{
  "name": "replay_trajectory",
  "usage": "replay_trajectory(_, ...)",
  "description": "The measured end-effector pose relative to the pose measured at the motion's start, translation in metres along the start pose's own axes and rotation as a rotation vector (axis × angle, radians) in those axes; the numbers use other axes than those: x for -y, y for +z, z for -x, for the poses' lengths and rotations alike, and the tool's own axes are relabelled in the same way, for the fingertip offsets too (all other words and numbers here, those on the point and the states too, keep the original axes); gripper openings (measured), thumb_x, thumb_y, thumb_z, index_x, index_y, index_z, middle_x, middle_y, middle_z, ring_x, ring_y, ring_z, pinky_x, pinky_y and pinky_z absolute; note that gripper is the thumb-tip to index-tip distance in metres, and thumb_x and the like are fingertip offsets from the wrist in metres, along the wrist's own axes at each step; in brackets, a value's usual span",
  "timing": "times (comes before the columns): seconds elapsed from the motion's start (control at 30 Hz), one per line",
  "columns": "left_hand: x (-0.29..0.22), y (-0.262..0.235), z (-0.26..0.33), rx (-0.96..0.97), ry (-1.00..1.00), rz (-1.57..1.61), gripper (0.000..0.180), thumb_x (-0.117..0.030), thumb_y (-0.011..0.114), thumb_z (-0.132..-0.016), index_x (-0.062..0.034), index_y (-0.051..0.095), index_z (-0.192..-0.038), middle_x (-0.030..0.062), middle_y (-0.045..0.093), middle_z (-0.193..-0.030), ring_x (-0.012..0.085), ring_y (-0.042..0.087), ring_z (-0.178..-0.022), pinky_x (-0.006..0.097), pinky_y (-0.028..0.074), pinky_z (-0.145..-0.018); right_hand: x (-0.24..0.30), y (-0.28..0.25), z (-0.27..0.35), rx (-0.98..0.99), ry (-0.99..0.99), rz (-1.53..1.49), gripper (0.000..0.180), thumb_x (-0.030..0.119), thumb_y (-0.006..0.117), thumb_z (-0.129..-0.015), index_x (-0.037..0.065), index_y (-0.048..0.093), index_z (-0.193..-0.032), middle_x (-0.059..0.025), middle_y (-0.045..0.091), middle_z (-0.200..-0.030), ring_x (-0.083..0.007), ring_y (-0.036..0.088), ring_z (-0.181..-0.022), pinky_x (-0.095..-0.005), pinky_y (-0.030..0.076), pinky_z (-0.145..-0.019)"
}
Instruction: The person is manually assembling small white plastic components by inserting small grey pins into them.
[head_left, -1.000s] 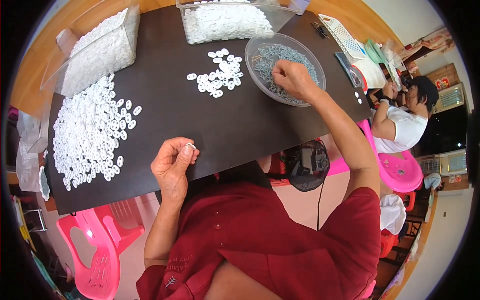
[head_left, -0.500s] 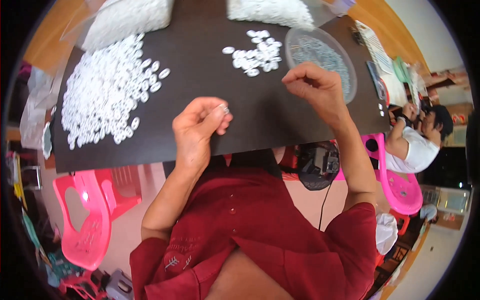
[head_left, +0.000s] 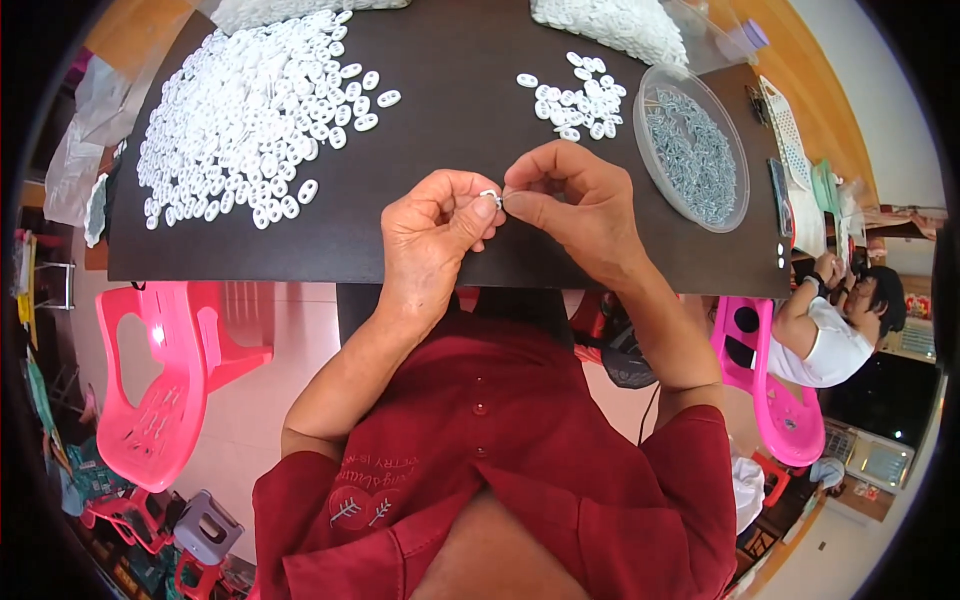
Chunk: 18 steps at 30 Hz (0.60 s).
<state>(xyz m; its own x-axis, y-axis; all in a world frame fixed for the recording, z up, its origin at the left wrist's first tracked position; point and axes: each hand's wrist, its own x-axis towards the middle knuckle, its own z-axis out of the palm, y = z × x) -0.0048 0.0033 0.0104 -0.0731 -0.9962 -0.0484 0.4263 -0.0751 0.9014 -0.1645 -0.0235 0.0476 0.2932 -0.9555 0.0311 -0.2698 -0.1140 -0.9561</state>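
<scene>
My left hand [head_left: 437, 235] pinches a small white plastic piece [head_left: 490, 196] between thumb and fingertips, above the near part of the dark table. My right hand [head_left: 585, 205] meets it from the right, thumb and forefinger closed together at the piece's edge; what they hold is too small to make out. Right of my right hand stands a round clear tub [head_left: 643, 150] of small silvery screws [head_left: 695, 155]. Beyond my hands lies a small group of white oval two-holed pieces [head_left: 580, 100]. A large heap of like pieces [head_left: 240, 105] spreads over the table's left side.
Two clear bags of white pieces [head_left: 610, 28] lie along the far edge of the dark table [head_left: 450, 90]. A phone [head_left: 780, 197] is at the right edge. Pink chairs [head_left: 165, 400] stand left and right below the table. Another person [head_left: 830, 325] sits at the right.
My right hand has come from over the screw tub to my left hand, and the fingertips now meet at the white piece. The view has shifted, so the table sits higher in it.
</scene>
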Motion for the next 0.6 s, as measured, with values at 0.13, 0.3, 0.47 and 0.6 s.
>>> replay_trajectory(0.13,0.002,-0.001,0.002,-0.007,0.010,-0.054,0.010,-0.006,0.061,-0.086,0.0016,0.062,-0.093,0.0042,0.062,-0.078,0.0069,0.056,-0.068,0.018,0.045,-0.060,0.000,0.003,0.000,-0.005,0.007,-0.040,0.017,0.000,0.068,-0.075,0.000,0.061,-0.090,-0.0016,0.061,-0.083,-0.0069,0.056,-0.075,-0.0205,0.046,-0.067)
replay_trajectory(0.3,0.010,0.002,0.003,-0.047,0.125,-0.098,0.007,-0.005,0.060,-0.086,0.0015,0.061,-0.089,0.0008,0.060,-0.076,0.0056,0.050,-0.064,0.019,0.042,-0.059,0.001,0.007,-0.001,-0.021,0.031,-0.038,0.016,-0.001,0.068,-0.075,0.001,0.061,-0.090,-0.0012,0.061,-0.083,-0.0065,0.056,-0.075,-0.0200,0.046,-0.067)
replay_trajectory(0.47,0.019,0.004,0.004,-0.154,0.368,-0.396,0.004,-0.001,0.061,-0.084,0.0023,0.062,-0.086,0.0028,0.058,-0.074,0.0071,0.051,-0.066,0.022,0.043,-0.061,-0.002,0.014,0.000,-0.058,0.061,-0.034,0.015,-0.002,0.067,-0.075,0.000,0.061,-0.089,-0.0017,0.061,-0.081,-0.0063,0.057,-0.074,-0.0195,0.046,-0.066)
replay_trajectory(0.6,0.016,-0.002,0.004,-0.120,0.249,-0.360,0.011,-0.008,0.060,-0.088,0.0025,0.062,-0.093,0.0010,0.060,-0.080,0.0050,0.052,-0.072,0.018,0.044,-0.066,-0.007,0.020,-0.003,-0.095,0.085,-0.131,0.014,-0.001,0.067,-0.075,-0.001,0.061,-0.089,-0.0029,0.062,-0.081,-0.0067,0.057,-0.073,-0.0195,0.047,-0.065)
